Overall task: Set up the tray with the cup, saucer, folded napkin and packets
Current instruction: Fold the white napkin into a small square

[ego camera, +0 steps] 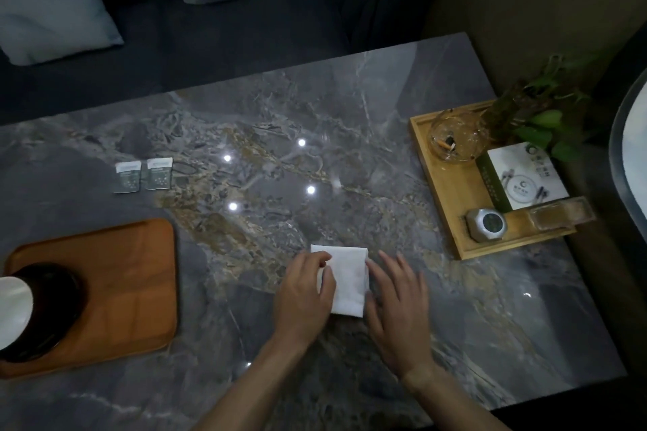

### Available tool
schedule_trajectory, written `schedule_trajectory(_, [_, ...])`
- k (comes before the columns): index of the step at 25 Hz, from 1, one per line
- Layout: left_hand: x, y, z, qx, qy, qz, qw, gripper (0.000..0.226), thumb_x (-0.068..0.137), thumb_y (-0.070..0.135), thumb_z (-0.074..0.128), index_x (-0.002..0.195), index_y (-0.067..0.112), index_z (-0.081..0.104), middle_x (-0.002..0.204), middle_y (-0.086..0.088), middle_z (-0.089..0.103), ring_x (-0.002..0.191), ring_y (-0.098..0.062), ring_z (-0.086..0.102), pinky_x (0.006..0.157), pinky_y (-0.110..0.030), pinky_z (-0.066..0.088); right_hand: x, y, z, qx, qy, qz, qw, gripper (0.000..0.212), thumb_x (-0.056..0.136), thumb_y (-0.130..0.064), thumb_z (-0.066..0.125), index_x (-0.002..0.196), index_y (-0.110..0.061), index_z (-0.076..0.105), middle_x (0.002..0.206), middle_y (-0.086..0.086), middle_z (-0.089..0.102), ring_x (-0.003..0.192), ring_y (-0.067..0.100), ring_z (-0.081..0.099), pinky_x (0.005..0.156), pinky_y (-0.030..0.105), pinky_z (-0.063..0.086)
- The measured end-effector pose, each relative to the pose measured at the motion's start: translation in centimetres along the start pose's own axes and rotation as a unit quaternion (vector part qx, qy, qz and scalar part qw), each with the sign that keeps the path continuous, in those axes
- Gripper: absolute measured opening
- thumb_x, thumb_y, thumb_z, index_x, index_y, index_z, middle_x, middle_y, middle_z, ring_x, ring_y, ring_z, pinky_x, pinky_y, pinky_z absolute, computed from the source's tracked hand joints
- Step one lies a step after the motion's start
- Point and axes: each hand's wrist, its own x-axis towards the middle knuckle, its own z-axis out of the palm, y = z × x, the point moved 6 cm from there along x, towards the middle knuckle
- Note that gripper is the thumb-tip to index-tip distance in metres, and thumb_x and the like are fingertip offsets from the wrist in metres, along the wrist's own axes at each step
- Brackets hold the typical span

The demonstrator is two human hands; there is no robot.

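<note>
Head view, only feed I have. Napkin sits lower centre of frame on the marble table, already folded down to a narrow rectangle. My left hand has fingers curled over its left edge, pinching or pressing, can't tell which. My right hand is flat and spread just beside the right edge, holding nothing.

Tray is lower left. A dark saucer with a pale cup is on it, partly cut off by the frame edge.

Two packets lie side by side left of centre, on the table, well apart from the tray.

Status, my read: cup and saucer done, fold nearly finished. Left: move napkin to tray, then both packets.
</note>
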Motion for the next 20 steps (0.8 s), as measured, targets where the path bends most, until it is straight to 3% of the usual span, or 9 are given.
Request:
schedule_trajectory(3, [-0.3, -0.1, 0.6, 0.105, 0.006, 0.115, 0.988, 0.034, 0.095, 0.021, 0.045, 0.122, 0.007, 0.06, 0.126, -0.011, 0.062, 0.119, -0.027, 0.057, 0.101, -0.042, 0.049, 1.6, -2.9, 2.0, -0.061, -0.04, -0.064, 0.995, 0.05, 0.095, -0.029, 0.038, 0.144, -0.018, 0.039, 0.152, 0.006, 0.042, 0.145, 0.029, 0.027, 0.114, 0.064, 0.023])
schedule_trajectory(6, [-0.1, -0.5, 2.8, 0.149, -0.063, 0.136, 0.977, 0.047, 0.099, 0.019, 0.04, 0.143, 0.004, 0.043, 0.151, -0.014, 0.043, 0.144, -0.029, 0.033, 0.117, -0.049, 0.03, 2.4, -3.0, 4.5, -0.133, -0.105, -0.073, 0.983, 0.054, 0.098, -0.029, 0.036, 0.15, -0.015, 0.033, 0.158, 0.005, 0.033, 0.149, 0.029, 0.018, 0.114, 0.059, 0.012])
schedule_trajectory(9, [0.2, -1.1, 4.1, 0.198, -0.106, 0.142, 0.964, 0.053, 0.101, 0.026, 0.031, 0.15, 0.007, 0.031, 0.159, -0.01, 0.028, 0.148, -0.024, 0.021, 0.12, -0.047, 0.021, 2.6, -1.4, 5.6, -0.173, -0.141, -0.076, 0.972, 0.059, 0.098, -0.034, 0.032, 0.152, -0.012, 0.028, 0.161, 0.005, 0.025, 0.149, 0.029, 0.014, 0.114, 0.058, 0.011])
schedule_trajectory(14, [0.6, -2.9, 5.4, 0.251, -0.143, 0.133, 0.948, 0.064, 0.099, 0.043, 0.027, 0.152, 0.009, 0.024, 0.162, -0.007, 0.017, 0.15, -0.022, 0.015, 0.117, -0.047, 0.013, 2.7, 0.6, 6.5, -0.161, -0.158, -0.084, 0.971, 0.062, 0.101, -0.045, 0.022, 0.156, -0.018, 0.012, 0.164, 0.0, 0.009, 0.152, 0.024, 0.001, 0.118, 0.056, 0.005])
schedule_trajectory(20, [0.6, -3.9, 6.4, 0.266, -0.166, 0.12, 0.942, 0.068, 0.098, 0.048, 0.026, 0.154, 0.011, 0.015, 0.164, -0.008, 0.012, 0.151, -0.022, 0.007, 0.118, -0.048, 0.012, 2.7, 1.3, 7.5, -0.17, -0.168, -0.089, 0.967, 0.066, 0.098, -0.046, 0.029, 0.156, -0.019, 0.012, 0.164, -0.001, 0.011, 0.152, 0.027, 0.005, 0.117, 0.058, 0.006])
